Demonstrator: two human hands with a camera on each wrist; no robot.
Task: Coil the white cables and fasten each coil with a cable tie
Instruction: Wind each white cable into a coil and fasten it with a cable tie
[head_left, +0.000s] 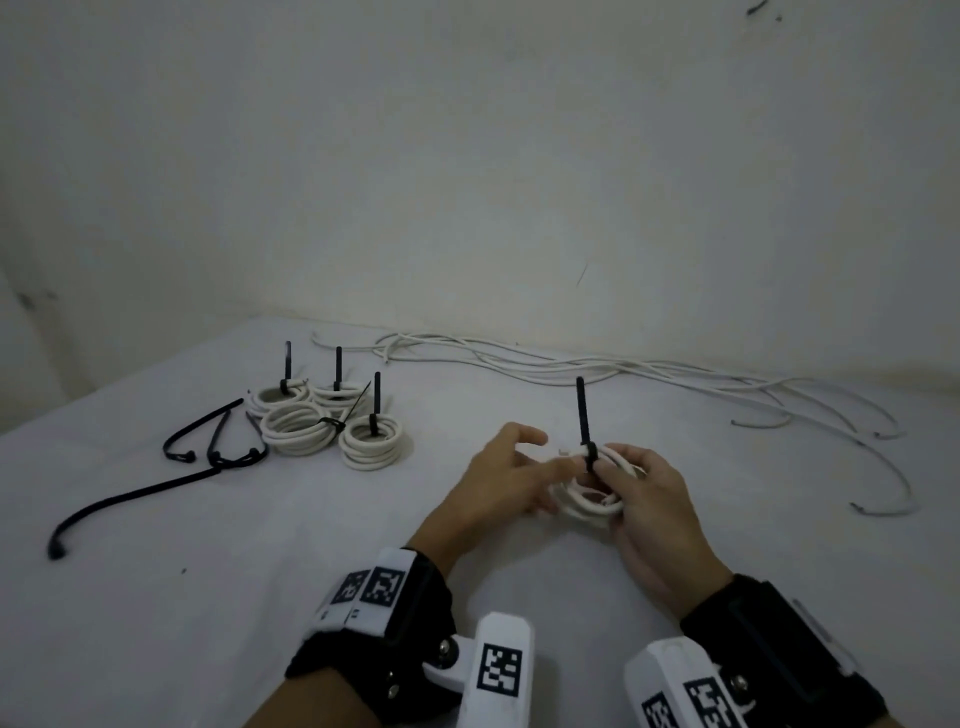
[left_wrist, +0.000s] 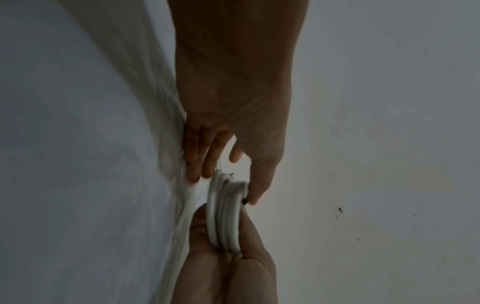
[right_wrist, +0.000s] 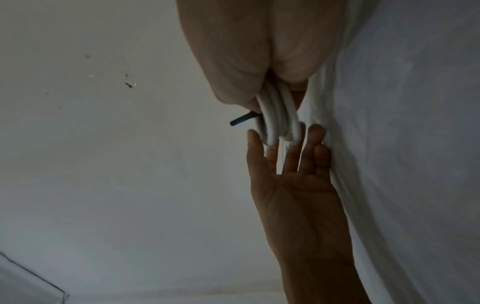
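A person's right hand (head_left: 644, 499) holds a coil of white cable (head_left: 592, 501) just above the white tabletop (head_left: 260, 597), its fingers (head_left: 613, 475) curled round the loops, probably to keep them stacked. A black cable tie (head_left: 581, 415) is cinched on the coil's far side, its tail standing upright. The left hand (head_left: 498, 483) sits just beside the coil with fingers relaxed and spread, fingertips touching the loops, apparently steadying them. How tight the tie is cannot be made out; the right thumb hides its head. Farther left, four finished coils (head_left: 322, 426) sit bunched together, each already tied, next to spare cable ties (head_left: 208, 447) lying loose. Along the far edge, near the wall (head_left: 467, 156), uncoiled white cables (head_left: 623, 374) trail in a loose tangle, so the job looks partway done.
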